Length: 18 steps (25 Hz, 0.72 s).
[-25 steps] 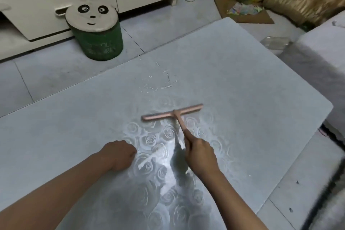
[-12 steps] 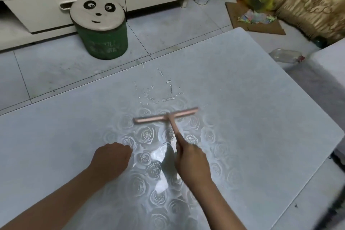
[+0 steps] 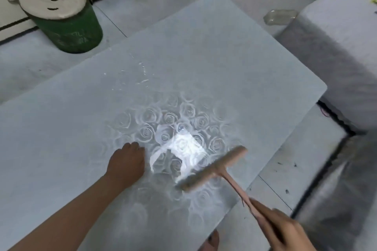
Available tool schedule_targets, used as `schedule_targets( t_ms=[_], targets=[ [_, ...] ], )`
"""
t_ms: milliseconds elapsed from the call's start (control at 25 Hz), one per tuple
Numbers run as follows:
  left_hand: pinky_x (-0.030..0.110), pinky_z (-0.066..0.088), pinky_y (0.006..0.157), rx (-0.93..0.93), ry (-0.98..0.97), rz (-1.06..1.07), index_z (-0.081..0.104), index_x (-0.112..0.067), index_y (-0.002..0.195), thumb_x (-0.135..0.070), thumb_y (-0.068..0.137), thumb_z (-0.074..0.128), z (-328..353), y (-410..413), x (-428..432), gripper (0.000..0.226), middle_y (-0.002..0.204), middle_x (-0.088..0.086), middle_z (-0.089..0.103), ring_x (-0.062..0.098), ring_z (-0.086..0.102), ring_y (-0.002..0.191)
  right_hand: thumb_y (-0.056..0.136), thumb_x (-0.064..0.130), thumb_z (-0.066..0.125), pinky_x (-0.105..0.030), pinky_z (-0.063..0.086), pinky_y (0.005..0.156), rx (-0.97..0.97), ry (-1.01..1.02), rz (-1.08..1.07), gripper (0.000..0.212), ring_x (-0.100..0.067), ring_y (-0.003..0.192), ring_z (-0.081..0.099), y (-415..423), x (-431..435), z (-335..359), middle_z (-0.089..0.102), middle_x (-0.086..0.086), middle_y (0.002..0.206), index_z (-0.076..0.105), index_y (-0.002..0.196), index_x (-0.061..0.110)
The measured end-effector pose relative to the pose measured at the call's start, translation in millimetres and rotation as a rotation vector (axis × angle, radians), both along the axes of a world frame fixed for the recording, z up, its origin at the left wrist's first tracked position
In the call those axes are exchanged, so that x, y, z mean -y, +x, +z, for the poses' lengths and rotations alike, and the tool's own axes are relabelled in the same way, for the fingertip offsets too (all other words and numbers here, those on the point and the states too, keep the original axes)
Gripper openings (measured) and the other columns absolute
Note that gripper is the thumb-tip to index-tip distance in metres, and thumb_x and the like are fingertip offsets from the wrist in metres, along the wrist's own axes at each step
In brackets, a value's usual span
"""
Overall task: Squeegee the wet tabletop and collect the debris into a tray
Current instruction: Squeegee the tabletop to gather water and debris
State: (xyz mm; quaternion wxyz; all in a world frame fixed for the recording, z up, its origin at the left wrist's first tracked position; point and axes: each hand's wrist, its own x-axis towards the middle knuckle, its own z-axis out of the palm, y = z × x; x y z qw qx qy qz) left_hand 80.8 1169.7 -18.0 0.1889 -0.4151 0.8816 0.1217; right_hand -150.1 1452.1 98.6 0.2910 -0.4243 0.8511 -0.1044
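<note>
Far left, on the floor, stands a green stool (image 3: 67,30) with a panda-face top, well apart from the action. Moving in, the left grip (image 3: 126,161) rests on the pale tabletop (image 3: 224,57), fingers curled under into a fist, knuckles down, nothing showing inside it. Beyond it, towards the far side, a scatter of water droplets (image 3: 142,79) glints on the surface. Just right of that fist, a bright glare patch (image 3: 183,149) lights up the rose pattern. And here's the pink squeegee (image 3: 214,169), its bar angled across the near right part of the tabletop, close to the edge; it's blurred, so I can't tell whether the blade touches the surface. The handle runs down and right to the right grip (image 3: 285,230), fingers clamped round its end, out past the tabletop's edge. Further right, a clear plastic bottle (image 3: 280,16) lies on the floor beside a grey sofa (image 3: 336,47).
</note>
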Motion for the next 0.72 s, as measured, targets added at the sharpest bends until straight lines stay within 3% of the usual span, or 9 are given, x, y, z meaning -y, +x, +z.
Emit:
schedule_targets(
  t_ms=[120, 200, 280, 400, 440, 560, 640, 720],
  targets=[
    [0.033, 0.038, 0.095, 0.067, 0.021, -0.033, 0.044, -0.014, 0.128, -0.022, 0.093, 0.039, -6.7, -16.5, -21.1, 0.036, 0.146, 0.008, 0.034, 0.023, 0.043, 0.126, 0.072, 0.012, 0.074, -0.015, 0.047, 0.06, -0.191, 0.149, 0.025, 0.025, -0.005, 0.06, 0.067, -29.5, -61.1, -2.1, 0.072, -0.001, 0.071, 0.077, 0.095, 0.02],
    [0.037, 0.031, 0.105, 0.141, 0.062, -0.033, 0.035, -0.012, 0.137, -0.027, 0.094, 0.038, -13.0, -24.1, -30.1, 0.046, 0.156, 0.01, 0.016, 0.024, 0.03, 0.137, 0.05, 0.001, 0.09, -0.014, 0.045, 0.05, -0.184, 0.184, 0.066, 0.05, -0.005, 0.049, 0.063, -46.8, -70.4, -13.2, 0.068, 0.002, 0.065, 0.077, 0.096, 0.018],
    [0.041, 0.025, 0.112, 0.249, 0.137, 0.001, 0.021, -0.012, 0.145, -0.033, 0.095, 0.037, -16.7, -26.0, -34.0, 0.057, 0.159, 0.01, 0.001, 0.024, 0.014, 0.145, 0.068, 0.01, 0.083, -0.018, 0.046, 0.051, -0.066, 0.164, 0.028, 0.055, -0.012, 0.053, 0.063, -50.2, -45.9, -21.7, 0.056, 0.006, 0.066, 0.068, 0.117, 0.03],
    [0.045, 0.02, 0.113, 0.396, 0.199, -0.002, 0.011, -0.011, 0.148, -0.037, 0.095, 0.037, -17.8, -35.1, -33.7, 0.065, 0.159, 0.01, -0.009, 0.024, 0.003, 0.147, 0.098, 0.029, 0.045, -0.033, 0.046, 0.068, -0.009, -0.039, 0.094, 0.049, -0.028, 0.081, 0.06, -45.0, 30.2, -53.9, 0.048, -0.001, 0.08, 0.032, 0.141, 0.05],
    [0.046, 0.02, 0.113, 0.421, 0.212, -0.007, 0.012, -0.011, 0.148, -0.036, 0.095, 0.037, -17.1, -39.0, -31.7, 0.064, 0.159, 0.01, -0.009, 0.024, 0.004, 0.148, 0.1, 0.03, 0.038, -0.034, 0.045, 0.07, 0.022, -0.064, 0.106, 0.047, -0.03, 0.085, 0.058, -42.5, 61.5, -62.4, 0.048, -0.004, 0.084, 0.029, 0.143, 0.048],
    [0.05, 0.02, 0.113, 0.461, 0.27, 0.03, 0.015, -0.01, 0.147, -0.031, 0.096, 0.035, -11.7, -47.2, -25.0, 0.058, 0.16, 0.011, -0.008, 0.024, 0.007, 0.147, 0.101, 0.032, 0.033, -0.036, 0.047, 0.072, -0.002, -0.082, 0.171, 0.037, -0.031, 0.089, 0.057, -55.5, 118.8, -65.2, 0.056, -0.008, 0.091, 0.044, 0.136, 0.037],
    [0.051, 0.02, 0.113, 0.482, 0.283, 0.035, 0.017, -0.009, 0.147, -0.031, 0.097, 0.034, -9.8, -50.2, -25.4, 0.057, 0.16, 0.013, -0.007, 0.025, 0.008, 0.147, 0.098, 0.044, 0.03, -0.037, 0.047, 0.068, -0.06, -0.113, 0.271, 0.037, -0.027, 0.082, 0.057, -82.3, 81.9, -48.1, 0.056, -0.001, 0.082, 0.038, 0.134, 0.048],
    [0.05, 0.019, 0.114, 0.475, 0.273, 0.038, 0.017, -0.009, 0.147, -0.034, 0.097, 0.035, -11.8, -50.6, -26.7, 0.059, 0.16, 0.014, -0.007, 0.026, 0.008, 0.147, 0.094, 0.054, 0.027, -0.033, 0.045, 0.064, -0.097, -0.012, 0.29, 0.04, -0.023, 0.078, 0.059, -110.0, 21.8, -26.6, 0.05, 0.006, 0.072, 0.026, 0.133, 0.06]
  ],
)
